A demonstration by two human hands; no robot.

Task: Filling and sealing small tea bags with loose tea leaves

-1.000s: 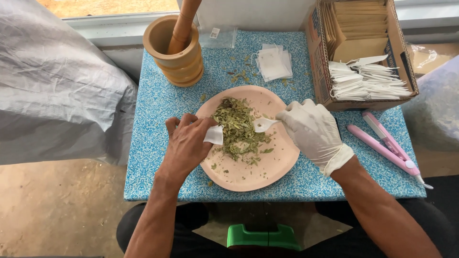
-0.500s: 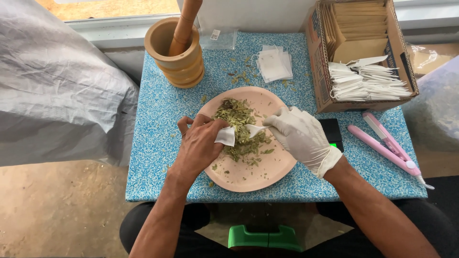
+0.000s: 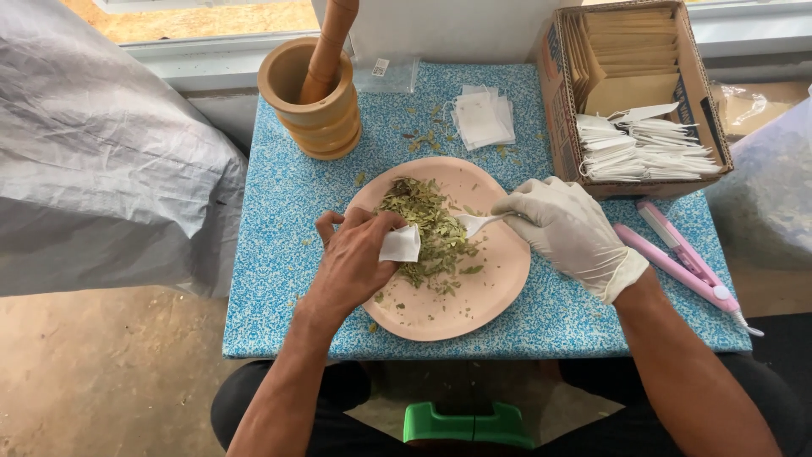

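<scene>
We work at a blue speckled worktop (image 3: 279, 211). A brown cardboard box (image 3: 558, 101) sits at its far right corner, holding tan envelopes and a row of finished white sachets (image 3: 647, 145), so a good number are already packed. A turned wooden mortar with its pestle (image 3: 311, 89) stands at the far left corner, and a small stack of empty white filter bags (image 3: 482, 117) lies along the far edge between them. A pink sealing clamp (image 3: 681, 254) rests near the right edge.

In the middle, toward the near edge, the round pink plate (image 3: 486, 292) carries a heap of dried green leaves (image 3: 427, 228), much of it not yet bagged, as we judge it.

Our bare left hand (image 3: 355, 258) has its grip closed on a small white filter bag (image 3: 400, 244), held over the left of the heap. Our gloved right hand (image 3: 571, 228) clamps the handle of a white plastic spoon (image 3: 475, 223), whose bowl lies at the heap's right side, just beside the bag but apart from its mouth. We cannot tell whether the bag holds leaves yet.
</scene>
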